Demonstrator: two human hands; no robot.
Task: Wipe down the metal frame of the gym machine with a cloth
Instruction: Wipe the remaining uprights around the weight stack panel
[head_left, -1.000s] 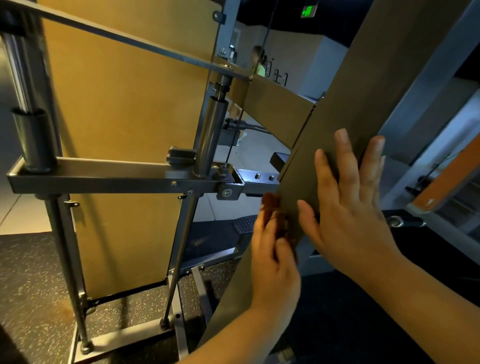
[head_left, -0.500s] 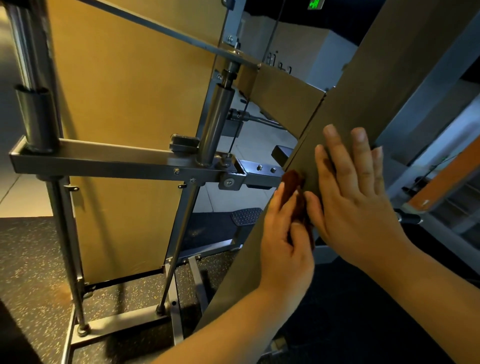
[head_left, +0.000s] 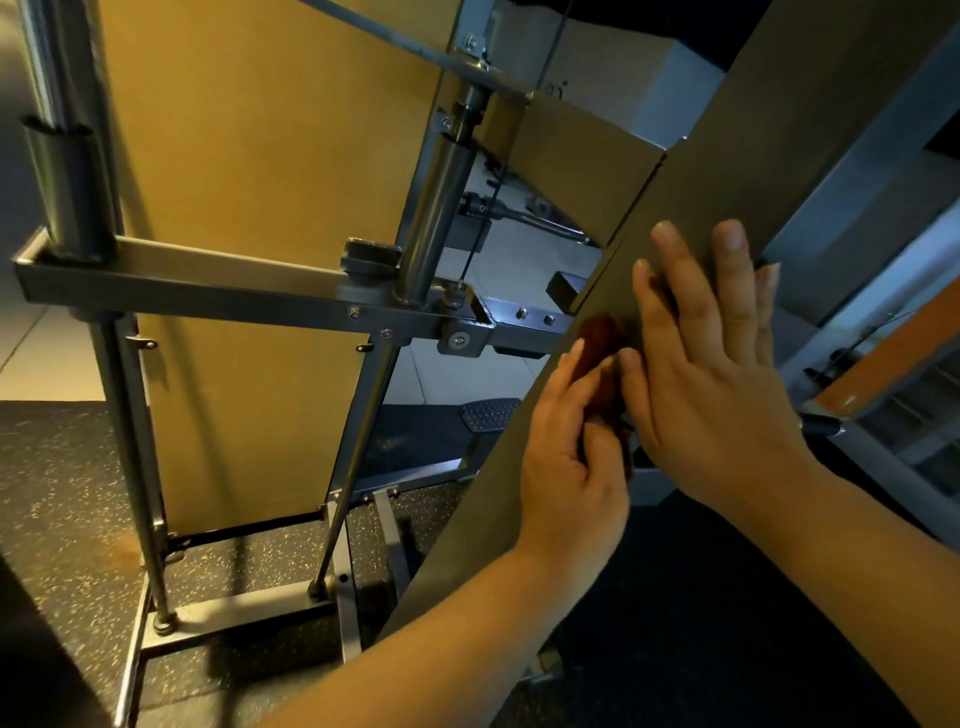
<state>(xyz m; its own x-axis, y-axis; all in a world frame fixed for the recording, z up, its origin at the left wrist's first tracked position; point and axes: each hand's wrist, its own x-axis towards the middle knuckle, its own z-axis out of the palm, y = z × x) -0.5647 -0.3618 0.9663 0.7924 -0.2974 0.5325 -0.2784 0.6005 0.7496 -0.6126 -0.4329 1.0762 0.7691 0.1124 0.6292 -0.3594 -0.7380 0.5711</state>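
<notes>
Left hand with dark-red cloth on slanted frame beam

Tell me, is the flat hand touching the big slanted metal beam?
Touching. The head view shows the right hand lying flat against the face of the slanted metal beam, with no gap showing between them.

Your left hand, gripping the cloth, and your flat right hand filled the middle of the slanted beam; its face farther up lay bare. Left of it, the horizontal bar and upright cylinder crowded close, leaving an open gap beneath the bar.
</notes>
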